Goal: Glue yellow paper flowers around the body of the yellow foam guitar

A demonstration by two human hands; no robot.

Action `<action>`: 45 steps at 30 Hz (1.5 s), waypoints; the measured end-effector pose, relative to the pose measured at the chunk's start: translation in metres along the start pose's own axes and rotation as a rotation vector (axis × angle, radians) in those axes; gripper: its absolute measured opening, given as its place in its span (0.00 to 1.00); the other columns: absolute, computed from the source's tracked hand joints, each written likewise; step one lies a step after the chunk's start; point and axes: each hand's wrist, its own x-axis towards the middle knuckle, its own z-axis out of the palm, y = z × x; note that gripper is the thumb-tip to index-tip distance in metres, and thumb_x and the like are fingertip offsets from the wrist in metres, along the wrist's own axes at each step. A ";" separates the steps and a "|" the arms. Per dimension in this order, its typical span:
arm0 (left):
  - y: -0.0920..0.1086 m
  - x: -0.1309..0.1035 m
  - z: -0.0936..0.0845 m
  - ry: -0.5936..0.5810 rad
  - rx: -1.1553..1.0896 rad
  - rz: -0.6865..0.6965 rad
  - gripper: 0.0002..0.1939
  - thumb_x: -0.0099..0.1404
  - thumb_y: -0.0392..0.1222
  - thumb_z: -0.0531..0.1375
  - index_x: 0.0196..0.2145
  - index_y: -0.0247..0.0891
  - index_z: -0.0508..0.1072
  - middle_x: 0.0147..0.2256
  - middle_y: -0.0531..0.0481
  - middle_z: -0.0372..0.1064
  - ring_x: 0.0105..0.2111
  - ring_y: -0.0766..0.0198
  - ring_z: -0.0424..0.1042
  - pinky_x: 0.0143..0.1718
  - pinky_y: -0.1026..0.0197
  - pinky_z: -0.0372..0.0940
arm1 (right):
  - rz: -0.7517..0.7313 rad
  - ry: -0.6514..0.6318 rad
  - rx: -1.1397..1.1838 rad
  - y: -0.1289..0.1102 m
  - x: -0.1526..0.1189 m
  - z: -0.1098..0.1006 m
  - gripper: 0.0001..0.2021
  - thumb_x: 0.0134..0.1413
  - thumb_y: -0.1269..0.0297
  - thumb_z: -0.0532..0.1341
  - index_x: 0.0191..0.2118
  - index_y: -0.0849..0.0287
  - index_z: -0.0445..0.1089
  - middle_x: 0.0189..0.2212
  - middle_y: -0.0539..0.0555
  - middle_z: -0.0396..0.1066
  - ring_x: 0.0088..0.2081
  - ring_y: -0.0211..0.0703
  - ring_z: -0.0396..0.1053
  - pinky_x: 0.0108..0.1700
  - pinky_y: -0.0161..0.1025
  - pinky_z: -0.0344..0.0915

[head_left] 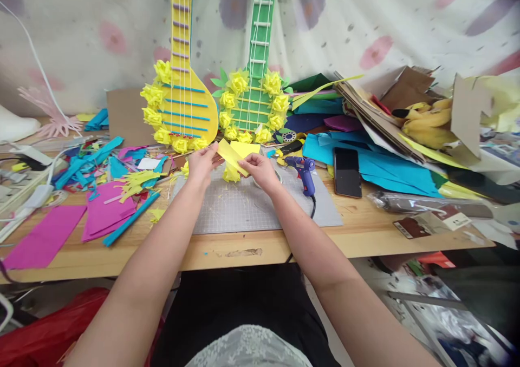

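A strip of yellow paper (231, 157) is stretched between my two hands above the grey cutting mat (227, 213). My left hand (202, 165) pinches its upper left end. At the lower right end, my right hand (260, 170) grips it between thumb and fingers. Just beneath the strip lies a yellow paper flower (231, 173), and more yellow paper (246, 149) lies behind. A roll of tape, partly covered by my right hand, rests on the mat. To the right, a blue glue gun (304, 173) stands on the mat with its cord trailing toward me.
Behind the mat, a yellow paper guitar (184, 107) and a green paper guitar (255, 99) lean upright, edged with yellow flowers. Magenta sheets (109, 210) and blue scraps cover the left. A black phone (347, 172), blue paper (390, 164) and stacked cardboard (374, 107) occupy the right.
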 end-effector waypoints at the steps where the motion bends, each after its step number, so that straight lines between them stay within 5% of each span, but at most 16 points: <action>1: 0.000 0.001 -0.003 0.034 -0.020 0.011 0.11 0.54 0.44 0.66 0.26 0.34 0.71 0.32 0.43 0.76 0.39 0.60 0.76 0.43 0.58 0.70 | 0.000 -0.002 0.004 0.001 0.000 0.001 0.20 0.34 0.50 0.69 0.22 0.57 0.61 0.17 0.46 0.67 0.19 0.34 0.65 0.23 0.34 0.63; 4: 0.001 -0.002 -0.006 0.047 -0.028 0.025 0.12 0.56 0.47 0.65 0.26 0.34 0.71 0.35 0.41 0.76 0.40 0.60 0.76 0.44 0.59 0.69 | 0.004 0.003 0.019 0.004 0.001 0.002 0.20 0.35 0.49 0.69 0.23 0.57 0.61 0.18 0.47 0.67 0.20 0.35 0.66 0.23 0.34 0.64; 8: -0.004 -0.017 0.005 -0.164 0.117 -0.073 0.10 0.54 0.43 0.65 0.26 0.33 0.73 0.30 0.43 0.76 0.37 0.59 0.76 0.43 0.57 0.70 | 0.002 0.020 0.015 0.005 0.001 0.002 0.21 0.37 0.47 0.68 0.24 0.56 0.60 0.19 0.47 0.66 0.22 0.36 0.67 0.25 0.35 0.65; 12: -0.011 -0.024 0.014 -0.116 0.257 -0.022 0.10 0.51 0.40 0.67 0.21 0.33 0.69 0.23 0.48 0.72 0.32 0.59 0.76 0.39 0.55 0.72 | -0.015 0.069 -0.047 0.000 -0.002 -0.002 0.21 0.38 0.46 0.66 0.29 0.56 0.61 0.22 0.46 0.67 0.25 0.36 0.67 0.26 0.34 0.65; 17: -0.005 -0.019 0.008 -0.236 0.500 0.008 0.12 0.49 0.43 0.68 0.20 0.35 0.71 0.22 0.49 0.71 0.28 0.59 0.75 0.36 0.53 0.72 | -0.065 0.044 -0.056 -0.017 0.000 -0.006 0.22 0.37 0.53 0.68 0.38 0.55 0.62 0.31 0.49 0.71 0.34 0.37 0.69 0.35 0.35 0.65; 21: 0.001 -0.017 0.009 -0.313 0.549 -0.037 0.12 0.47 0.44 0.70 0.20 0.35 0.73 0.23 0.45 0.73 0.27 0.56 0.75 0.38 0.50 0.71 | -0.071 -0.001 -0.038 -0.029 0.011 -0.003 0.22 0.34 0.60 0.69 0.38 0.55 0.62 0.26 0.46 0.68 0.31 0.37 0.68 0.37 0.38 0.64; 28: 0.002 -0.031 0.005 -0.408 0.561 -0.105 0.11 0.46 0.44 0.70 0.21 0.34 0.75 0.25 0.42 0.75 0.27 0.56 0.75 0.36 0.51 0.71 | -0.040 0.235 0.111 -0.033 0.024 -0.002 0.22 0.33 0.61 0.69 0.34 0.54 0.58 0.26 0.45 0.66 0.30 0.36 0.67 0.36 0.37 0.63; 33: 0.026 -0.035 -0.010 -0.557 0.774 -0.255 0.09 0.43 0.41 0.71 0.20 0.35 0.75 0.24 0.40 0.75 0.27 0.54 0.75 0.32 0.52 0.71 | 0.008 0.232 0.179 -0.033 0.018 -0.005 0.21 0.34 0.62 0.69 0.33 0.55 0.57 0.27 0.46 0.67 0.31 0.35 0.67 0.35 0.35 0.62; 38: 0.037 -0.029 -0.001 -0.401 0.584 -0.030 0.09 0.47 0.41 0.69 0.24 0.35 0.75 0.28 0.44 0.75 0.32 0.58 0.75 0.41 0.54 0.70 | 0.060 0.139 0.213 -0.033 0.018 0.001 0.19 0.34 0.63 0.69 0.31 0.55 0.58 0.28 0.47 0.69 0.32 0.36 0.69 0.38 0.37 0.64; 42: 0.025 -0.025 0.012 -0.378 0.515 -0.094 0.06 0.48 0.36 0.68 0.21 0.34 0.73 0.23 0.47 0.72 0.28 0.60 0.74 0.42 0.50 0.69 | 0.066 0.114 0.232 -0.033 0.018 0.004 0.18 0.35 0.64 0.69 0.31 0.56 0.60 0.27 0.47 0.70 0.32 0.35 0.69 0.40 0.38 0.65; 45: 0.019 -0.022 0.012 -0.323 0.458 -0.121 0.07 0.48 0.34 0.68 0.20 0.35 0.72 0.21 0.48 0.71 0.28 0.58 0.75 0.43 0.48 0.69 | 0.096 -0.026 0.229 -0.033 0.014 0.001 0.16 0.35 0.64 0.69 0.31 0.57 0.64 0.30 0.49 0.71 0.33 0.36 0.70 0.41 0.38 0.66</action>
